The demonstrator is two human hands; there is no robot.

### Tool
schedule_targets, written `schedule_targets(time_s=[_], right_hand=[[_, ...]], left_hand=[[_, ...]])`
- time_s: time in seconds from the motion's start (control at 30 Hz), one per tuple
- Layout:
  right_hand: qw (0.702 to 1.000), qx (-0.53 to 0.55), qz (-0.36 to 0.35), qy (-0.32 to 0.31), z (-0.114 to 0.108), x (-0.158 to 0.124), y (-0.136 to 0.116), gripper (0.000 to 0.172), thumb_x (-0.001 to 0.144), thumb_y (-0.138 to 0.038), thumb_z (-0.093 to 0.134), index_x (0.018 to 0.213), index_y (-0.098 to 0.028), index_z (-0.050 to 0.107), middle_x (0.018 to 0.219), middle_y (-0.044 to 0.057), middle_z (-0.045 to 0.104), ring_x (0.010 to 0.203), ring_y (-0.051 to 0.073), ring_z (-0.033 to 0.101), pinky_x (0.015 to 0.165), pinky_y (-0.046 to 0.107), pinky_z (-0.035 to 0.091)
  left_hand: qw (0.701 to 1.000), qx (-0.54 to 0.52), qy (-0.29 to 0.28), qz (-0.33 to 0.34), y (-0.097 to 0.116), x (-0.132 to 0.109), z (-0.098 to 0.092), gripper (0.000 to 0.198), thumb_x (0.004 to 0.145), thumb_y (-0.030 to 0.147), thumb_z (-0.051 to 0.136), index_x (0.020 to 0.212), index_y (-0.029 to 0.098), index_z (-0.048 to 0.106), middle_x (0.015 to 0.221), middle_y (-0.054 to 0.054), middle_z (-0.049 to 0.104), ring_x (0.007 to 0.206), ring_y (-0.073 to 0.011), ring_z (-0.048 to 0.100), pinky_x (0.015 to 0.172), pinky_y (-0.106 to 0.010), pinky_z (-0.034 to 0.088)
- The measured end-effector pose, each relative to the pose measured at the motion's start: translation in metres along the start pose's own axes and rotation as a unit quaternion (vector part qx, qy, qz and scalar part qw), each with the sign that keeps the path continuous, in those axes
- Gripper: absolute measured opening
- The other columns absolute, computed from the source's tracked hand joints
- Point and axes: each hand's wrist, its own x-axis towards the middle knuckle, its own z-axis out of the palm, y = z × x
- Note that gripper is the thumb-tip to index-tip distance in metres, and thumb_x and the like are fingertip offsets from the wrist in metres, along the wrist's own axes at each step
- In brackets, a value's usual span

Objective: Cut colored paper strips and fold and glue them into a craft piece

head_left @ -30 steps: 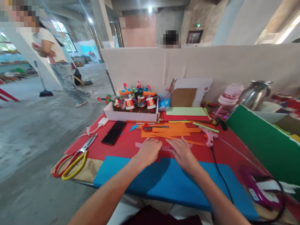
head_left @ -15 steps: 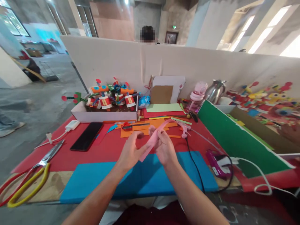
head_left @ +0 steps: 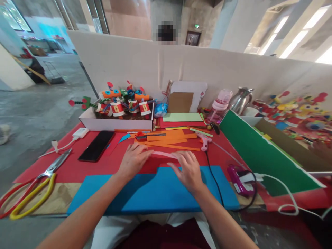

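A narrow pink paper strip [head_left: 164,154] spans the gap between my two hands, bowed slightly, over the red sheet. My left hand [head_left: 133,160] is closed at the strip's left end, with the fingertips together on it. The fingers of my right hand [head_left: 190,169] touch the strip's other end, while the thumb stands apart from them and points left. Below both hands lies a blue board [head_left: 155,193] along the table's near edge. Just beyond them are orange paper strips [head_left: 168,138] and a pink glue gun [head_left: 205,140].
Left lie a black phone [head_left: 96,147] and large scissors [head_left: 48,174]. Behind stands a white box [head_left: 116,124] with cup figures. A green-sided box [head_left: 261,162] is at right, near a purple device [head_left: 240,181] with cables. A person's head shows beyond the partition [head_left: 124,58].
My hands have moved apart, the left to the left and the right slightly rightward. The pink strip has gone from tilted and raised between my fingers to nearly level, lower down.
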Motion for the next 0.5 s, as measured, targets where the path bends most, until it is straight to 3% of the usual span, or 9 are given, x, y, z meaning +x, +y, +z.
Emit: schedule_targets(time_s=[0.1, 0.27, 0.5], right_hand=[[0.995, -0.058, -0.032, -0.075, 0.014, 0.007, 0.008, 0.044, 0.082, -0.039, 0.064, 0.121, -0.018, 0.059, 0.118, 0.013, 0.063, 0.110, 0.029, 0.053, 0.090, 0.042, 0.043], [0.982, -0.015, -0.037, -0.182, 0.033, 0.008, 0.024, 0.027, 0.085, -0.029, 0.062, 0.110, -0.019, 0.066, 0.108, 0.011, 0.067, 0.100, 0.024, 0.057, 0.086, 0.038, 0.044], [0.973, 0.125, -0.039, -0.191, 0.047, 0.013, 0.029, 0.021, 0.089, -0.032, 0.056, 0.098, -0.021, 0.071, 0.096, 0.010, 0.067, 0.090, 0.021, 0.058, 0.080, 0.035, 0.044]], left_hand=[[0.995, 0.076, -0.030, 0.065, -0.001, -0.010, 0.004, 0.025, 0.092, 0.022, 0.045, 0.101, 0.023, 0.069, 0.090, -0.008, 0.061, 0.085, -0.0207, 0.048, 0.073, -0.033, 0.039], [0.984, 0.084, -0.105, 0.118, -0.001, -0.022, 0.006, 0.025, 0.091, 0.013, 0.043, 0.102, 0.014, 0.066, 0.085, -0.008, 0.060, 0.084, -0.0198, 0.049, 0.076, -0.032, 0.042], [0.986, 0.082, -0.126, 0.077, 0.008, -0.020, 0.005, 0.027, 0.092, 0.016, 0.041, 0.090, 0.017, 0.067, 0.079, -0.008, 0.059, 0.080, -0.0206, 0.051, 0.073, -0.033, 0.042]])
